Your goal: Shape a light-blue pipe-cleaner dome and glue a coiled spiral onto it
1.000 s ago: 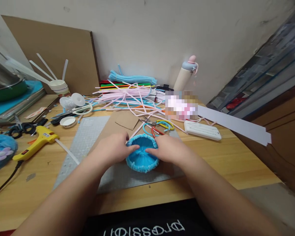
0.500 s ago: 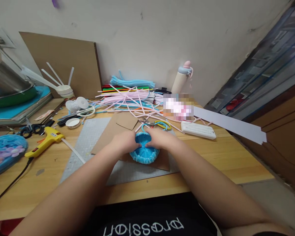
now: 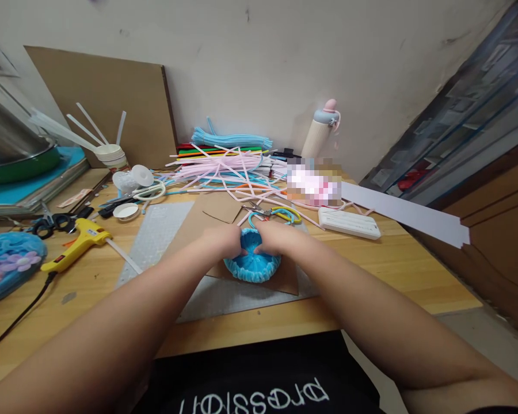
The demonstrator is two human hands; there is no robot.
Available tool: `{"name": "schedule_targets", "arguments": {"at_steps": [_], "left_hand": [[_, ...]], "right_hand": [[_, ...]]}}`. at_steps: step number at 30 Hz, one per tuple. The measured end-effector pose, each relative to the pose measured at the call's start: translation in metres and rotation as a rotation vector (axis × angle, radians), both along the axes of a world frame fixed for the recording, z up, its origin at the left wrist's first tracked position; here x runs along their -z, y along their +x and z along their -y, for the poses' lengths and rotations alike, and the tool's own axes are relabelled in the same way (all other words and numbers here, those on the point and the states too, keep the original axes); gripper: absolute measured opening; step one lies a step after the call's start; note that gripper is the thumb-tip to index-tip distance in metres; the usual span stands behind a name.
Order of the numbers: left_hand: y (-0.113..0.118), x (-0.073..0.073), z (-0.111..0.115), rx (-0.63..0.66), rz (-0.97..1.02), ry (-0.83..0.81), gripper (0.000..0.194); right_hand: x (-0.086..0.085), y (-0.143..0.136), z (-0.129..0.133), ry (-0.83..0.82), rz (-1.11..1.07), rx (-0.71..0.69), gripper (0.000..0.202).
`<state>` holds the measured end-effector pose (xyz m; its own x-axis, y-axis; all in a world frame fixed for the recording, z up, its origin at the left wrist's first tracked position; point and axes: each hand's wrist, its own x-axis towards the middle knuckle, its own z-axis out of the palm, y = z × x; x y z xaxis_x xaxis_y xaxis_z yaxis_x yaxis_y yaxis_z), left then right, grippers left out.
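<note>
Left hand [image 3: 227, 240] at ten o'clock and right hand [image 3: 271, 237] at two o'clock on a fluffy blue bowl [image 3: 254, 271], each pinching the rim with the thumb inside and the other fingers outside (these are largely hidden behind the hands). The bowl lies straight ahead of the person, its opening turned upward and toward the viewer; whether its base bears on the cardboard sheet [image 3: 288, 282] below cannot be told. That sheet lies aslant on a grey mat [image 3: 159, 236], which in turn lies on the wooden table [image 3: 401, 270].

Clock positions below are taken from the bowl, with twelve pointing toward the wall. Just past twelve, near the right hand, are pliers [image 3: 265, 213] with red-and-yellow handles, partly overlapped by a blue loop. At eleven, a heap of pink stems [image 3: 220, 165] lies in front of a blue bundle [image 3: 231, 138]. A pale bottle [image 3: 317, 135] stands at one, and a white oblong case [image 3: 349, 223] lies between two and three. At nine is a yellow glue gun [image 3: 75, 246], a blue piece with flowers [image 3: 12, 265] beyond it; at ten, a clear spool [image 3: 132, 179].
</note>
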<state>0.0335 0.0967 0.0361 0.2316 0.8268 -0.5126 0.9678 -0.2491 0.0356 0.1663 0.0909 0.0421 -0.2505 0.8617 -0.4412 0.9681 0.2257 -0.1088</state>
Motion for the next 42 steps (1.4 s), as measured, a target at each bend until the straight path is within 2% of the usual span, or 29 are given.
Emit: {"name": "schedule_targets", "arguments": {"at_steps": [5,9,15,18,21,23,26,30,32,36,42], "left_hand": [[0.003,-0.001,0.005,-0.005,0.0,0.027,0.043],[-0.002,-0.007,0.011,-0.014,0.024,0.029,0.043],[-0.011,-0.025,0.015,-0.026,0.082,0.046,0.06],[-0.01,-0.027,0.014,-0.03,0.104,0.111,0.058],[-0.009,-0.024,0.015,-0.067,0.062,0.092,0.052],[-0.009,-0.021,0.016,-0.09,0.047,0.088,0.05],[-0.009,-0.017,0.017,-0.097,0.056,0.104,0.057],[-0.005,-0.015,0.016,-0.094,0.059,0.103,0.067],[-0.003,-0.015,0.014,-0.088,0.054,0.096,0.065],[0.0,-0.019,0.008,-0.082,0.02,0.074,0.063],[0.007,-0.026,-0.001,-0.091,-0.092,0.038,0.065]], "right_hand": [[0.0,-0.004,0.001,0.004,0.018,0.004,0.055],[-0.004,-0.003,0.001,0.021,-0.004,-0.008,0.054],[-0.008,0.004,-0.005,0.141,-0.209,-0.053,0.046],[-0.008,0.005,-0.004,0.216,-0.332,-0.05,0.044],[-0.006,0.008,0.0,0.256,-0.324,0.029,0.047],[-0.003,0.01,0.003,0.209,-0.274,0.058,0.049],[0.002,0.012,0.005,0.109,-0.22,0.031,0.051],[0.007,0.011,0.002,0.064,-0.178,0.001,0.069],[0.008,0.011,-0.001,0.047,-0.16,-0.008,0.07],[0.004,0.01,-0.006,0.011,-0.126,-0.03,0.066],[-0.011,0.0,-0.007,-0.032,-0.04,-0.043,0.067]]}}
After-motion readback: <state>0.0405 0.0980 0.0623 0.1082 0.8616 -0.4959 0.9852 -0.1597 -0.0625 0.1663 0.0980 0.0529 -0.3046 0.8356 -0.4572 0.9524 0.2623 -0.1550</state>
